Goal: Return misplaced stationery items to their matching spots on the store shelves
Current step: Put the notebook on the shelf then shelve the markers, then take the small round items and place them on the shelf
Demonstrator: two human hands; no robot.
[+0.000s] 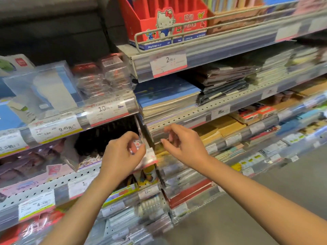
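1. Stationery packet [137, 144], small and clear-wrapped, sits at frame centre, pinched in your left hand [122, 152] just before the shelf edge [106, 169].
2. Your right hand [182, 144] hovers beside it, fingers loosely curled, holding nothing.
3. Head view is blurred: you could misread the price tags [104, 112] and shelve it wrongly, or the slick wrap could slip.
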